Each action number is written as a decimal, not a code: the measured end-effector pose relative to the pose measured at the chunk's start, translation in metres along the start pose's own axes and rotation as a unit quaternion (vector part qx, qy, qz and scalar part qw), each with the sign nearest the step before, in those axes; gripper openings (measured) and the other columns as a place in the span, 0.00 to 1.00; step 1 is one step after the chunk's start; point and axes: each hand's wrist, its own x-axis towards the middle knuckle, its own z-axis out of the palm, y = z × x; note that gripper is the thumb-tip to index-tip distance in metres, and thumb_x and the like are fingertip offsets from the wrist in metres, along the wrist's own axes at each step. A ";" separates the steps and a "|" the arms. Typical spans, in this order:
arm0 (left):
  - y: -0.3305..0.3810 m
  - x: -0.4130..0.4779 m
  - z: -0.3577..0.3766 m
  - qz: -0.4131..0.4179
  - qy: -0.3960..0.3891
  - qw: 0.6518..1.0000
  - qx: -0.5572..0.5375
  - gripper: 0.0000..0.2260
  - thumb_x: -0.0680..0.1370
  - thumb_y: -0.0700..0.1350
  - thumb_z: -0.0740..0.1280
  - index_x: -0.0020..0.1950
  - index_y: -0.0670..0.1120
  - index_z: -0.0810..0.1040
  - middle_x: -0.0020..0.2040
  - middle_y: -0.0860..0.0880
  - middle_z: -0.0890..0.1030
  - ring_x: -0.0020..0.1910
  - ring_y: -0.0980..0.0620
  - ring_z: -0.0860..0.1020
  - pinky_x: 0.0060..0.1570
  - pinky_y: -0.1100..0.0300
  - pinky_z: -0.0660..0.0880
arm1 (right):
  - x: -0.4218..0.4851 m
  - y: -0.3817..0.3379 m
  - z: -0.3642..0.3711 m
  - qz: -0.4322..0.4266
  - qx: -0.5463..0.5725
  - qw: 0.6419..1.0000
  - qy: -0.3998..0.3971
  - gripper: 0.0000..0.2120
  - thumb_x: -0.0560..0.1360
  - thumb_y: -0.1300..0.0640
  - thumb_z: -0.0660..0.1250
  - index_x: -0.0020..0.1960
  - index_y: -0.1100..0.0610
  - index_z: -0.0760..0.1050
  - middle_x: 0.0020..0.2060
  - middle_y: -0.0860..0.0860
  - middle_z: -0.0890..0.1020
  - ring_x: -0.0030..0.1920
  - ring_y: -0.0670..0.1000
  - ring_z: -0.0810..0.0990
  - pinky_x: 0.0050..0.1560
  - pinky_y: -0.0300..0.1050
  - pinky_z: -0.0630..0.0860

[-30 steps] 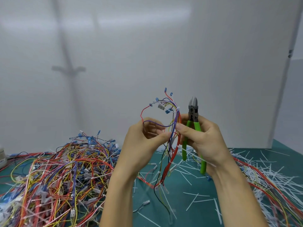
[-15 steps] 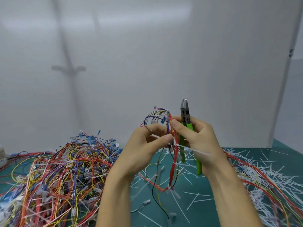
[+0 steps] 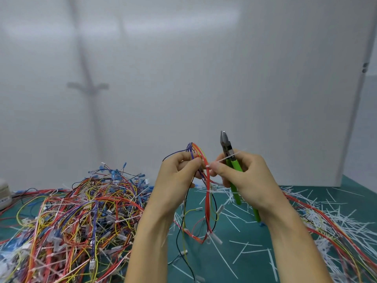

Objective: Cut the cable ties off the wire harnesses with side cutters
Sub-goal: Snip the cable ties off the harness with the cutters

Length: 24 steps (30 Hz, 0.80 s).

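Note:
My left hand (image 3: pixel 175 180) grips a wire harness (image 3: pixel 207 197) of red, yellow, purple and black wires, which hangs down to the green mat. My right hand (image 3: pixel 246 180) holds green-handled side cutters (image 3: pixel 231 160) in the palm, jaws shut and pointing up. Its thumb and forefinger pinch a white cable tie (image 3: pixel 221 160) that sits on the harness's red wires and sticks out to the right across the cutters.
A big tangle of harnesses (image 3: pixel 77 217) covers the mat on the left. Several cut white ties (image 3: pixel 318 221) and red wires lie scattered on the right. A white wall panel (image 3: pixel 204 78) stands behind the green mat (image 3: pixel 240 256). A pale object (image 3: pixel 4 193) sits at the far left edge.
Both hands have dropped lower with the harness and cutters. The harness's looped top has been gathered into my left hand, and my right fingers have moved onto the white tie.

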 end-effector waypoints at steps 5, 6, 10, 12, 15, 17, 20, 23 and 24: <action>0.001 -0.002 -0.002 0.009 -0.014 0.998 -0.052 0.05 0.73 0.44 0.74 0.48 0.46 0.83 0.38 0.49 0.86 0.36 0.60 0.80 0.35 0.71 0.73 | 0.002 0.002 0.005 0.022 0.014 0.999 0.036 0.04 0.75 0.57 0.71 0.44 0.57 0.80 0.29 0.47 0.82 0.27 0.41 0.74 0.30 0.34 0.74; 0.002 -0.002 -0.001 0.012 -0.006 0.998 -0.061 0.05 0.73 0.42 0.74 0.47 0.45 0.83 0.39 0.48 0.86 0.35 0.60 0.81 0.34 0.72 0.73 | 0.002 0.003 0.006 0.026 0.014 0.999 0.036 0.05 0.75 0.55 0.72 0.44 0.57 0.81 0.29 0.47 0.82 0.28 0.41 0.75 0.31 0.33 0.74; 0.004 -0.002 0.000 0.022 0.044 0.994 -0.094 0.04 0.72 0.39 0.75 0.45 0.44 0.82 0.37 0.49 0.86 0.33 0.61 0.80 0.33 0.73 0.72 | 0.002 0.005 -0.001 0.045 -0.037 0.998 0.002 0.12 0.73 0.44 0.72 0.41 0.53 0.80 0.31 0.48 0.82 0.30 0.43 0.75 0.36 0.43 0.75; 0.005 -0.002 -0.002 0.025 0.068 0.991 -0.112 0.05 0.71 0.37 0.75 0.44 0.43 0.82 0.35 0.50 0.85 0.31 0.61 0.80 0.32 0.73 0.72 | 0.001 0.007 -0.006 0.042 -0.152 0.987 0.003 0.19 0.73 0.37 0.67 0.41 0.52 0.79 0.33 0.49 0.83 0.30 0.44 0.76 0.38 0.49 0.74; 0.005 -0.003 -0.005 0.024 0.096 0.987 -0.129 0.05 0.71 0.36 0.76 0.43 0.42 0.81 0.33 0.50 0.84 0.29 0.61 0.78 0.31 0.73 0.72 | 0.001 0.006 -0.009 0.013 -0.329 0.944 0.001 0.33 0.69 0.26 0.53 0.44 0.55 0.77 0.36 0.53 0.82 0.36 0.54 0.78 0.40 0.52 0.74; 0.004 -0.003 -0.006 0.019 0.105 0.985 -0.132 0.05 0.71 0.36 0.76 0.44 0.41 0.81 0.33 0.50 0.84 0.28 0.61 0.78 0.31 0.73 0.72 | 0.001 0.004 -0.009 0.007 -0.341 0.940 -0.023 0.38 0.65 0.24 0.47 0.45 0.55 0.77 0.36 0.53 0.82 0.38 0.56 0.78 0.40 0.52 0.74; 0.004 -0.002 -0.006 0.014 0.108 0.985 -0.130 0.05 0.71 0.36 0.76 0.43 0.41 0.81 0.33 0.50 0.84 0.28 0.60 0.77 0.31 0.72 0.71 | -0.001 0.002 -0.007 0.000 -0.356 0.933 -0.052 0.39 0.64 0.24 0.45 0.46 0.54 0.78 0.36 0.53 0.81 0.38 0.56 0.77 0.41 0.51 0.73; 0.004 -0.002 -0.004 0.012 0.104 0.986 -0.128 0.05 0.71 0.37 0.76 0.43 0.43 0.81 0.33 0.49 0.84 0.28 0.60 0.77 0.31 0.72 0.71 | -0.001 0.002 -0.006 -0.014 -0.358 0.932 -0.057 0.38 0.65 0.25 0.45 0.45 0.54 0.78 0.35 0.53 0.80 0.37 0.55 0.76 0.38 0.49 0.69; 0.004 -0.001 -0.003 0.012 0.102 0.987 -0.126 0.05 0.71 0.37 0.76 0.43 0.43 0.81 0.33 0.49 0.84 0.28 0.60 0.77 0.31 0.72 0.71 | -0.001 0.001 -0.006 -0.019 -0.357 0.932 -0.056 0.38 0.65 0.25 0.45 0.44 0.54 0.78 0.34 0.53 0.80 0.36 0.55 0.75 0.37 0.48 0.68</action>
